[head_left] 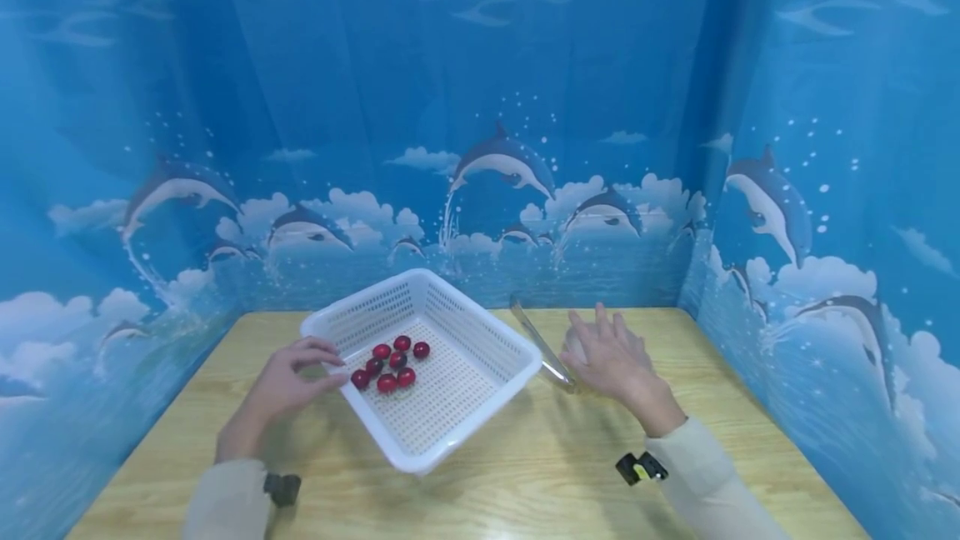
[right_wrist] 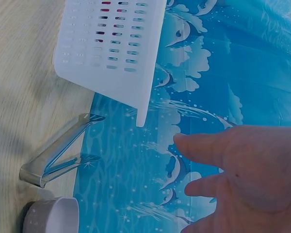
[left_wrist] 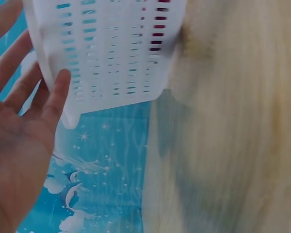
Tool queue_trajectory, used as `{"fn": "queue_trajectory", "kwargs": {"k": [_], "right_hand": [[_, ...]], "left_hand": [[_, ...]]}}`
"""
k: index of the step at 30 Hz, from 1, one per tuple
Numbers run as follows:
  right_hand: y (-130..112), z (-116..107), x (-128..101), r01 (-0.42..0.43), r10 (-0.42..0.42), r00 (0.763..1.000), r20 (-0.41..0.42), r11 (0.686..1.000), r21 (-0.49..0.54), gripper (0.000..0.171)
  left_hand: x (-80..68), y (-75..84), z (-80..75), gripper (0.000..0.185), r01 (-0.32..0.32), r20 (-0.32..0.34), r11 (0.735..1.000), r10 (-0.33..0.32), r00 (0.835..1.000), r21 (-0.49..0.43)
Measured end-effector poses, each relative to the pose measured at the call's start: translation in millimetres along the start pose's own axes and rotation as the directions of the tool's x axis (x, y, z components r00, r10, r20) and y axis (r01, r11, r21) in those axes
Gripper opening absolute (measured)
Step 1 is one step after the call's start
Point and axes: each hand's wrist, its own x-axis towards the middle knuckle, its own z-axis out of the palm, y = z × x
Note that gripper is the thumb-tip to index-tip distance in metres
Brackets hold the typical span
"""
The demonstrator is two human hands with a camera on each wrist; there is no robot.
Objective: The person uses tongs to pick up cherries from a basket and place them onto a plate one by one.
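Surface: a pale wooden table [head_left: 525, 473] with a lengthwise grain is seen, on which everything rests.
Room: the table is enclosed at the back and on both sides by blue sheeting [head_left: 480, 107] printed with dolphins, clouds and sea spray.
Basket: a white slotted plastic basket [head_left: 480, 340] is set near the middle of the table, turned cornerwise to the table edge.
Red fruits: seven small round red fruits [head_left: 390, 363] are gathered inside the basket, in the part nearest its left wall.
Left hand: the left hand [head_left: 288, 382] is held at the left wall of the basket; the fingers are loosely extended and nothing is pinched. In the left wrist view the thumb [left_wrist: 56, 94] is laid against the outer wall of the basket [left_wrist: 111, 48].
Right hand: the right hand [head_left: 611, 357] is held over the table just right of the basket, with fingers spread and nothing gripped.
Tongs: metal tongs [head_left: 542, 346] are laid on the table just beside the right wall of the basket, between basket and right hand.
Bowl: a small white bowl [right_wrist: 51, 216] is seen in the right wrist view, just beyond the tongs [right_wrist: 56, 153] from the basket [right_wrist: 111, 43].
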Motion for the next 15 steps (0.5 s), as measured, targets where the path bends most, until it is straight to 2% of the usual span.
{"fn": "queue_trajectory", "kwargs": {"k": [9, 15], "right_hand": [[-2, 0, 9, 0.030, -0.029, 0.999, 0.021, 0.999, -0.039, 0.074], [1, -1, 23, 0.049, -0.047, 0.998, 0.047, 0.998, -0.043, 0.073]], "left_hand": [[2.3, 1.5, -2.8, 0.031, 0.032, 0.023, 0.999, -0.031, 0.999, -0.034], [5.3, 2.7, -2.7, 0.027, 0.049, 0.032, 0.997, -0.047, 0.998, -0.051]]}}
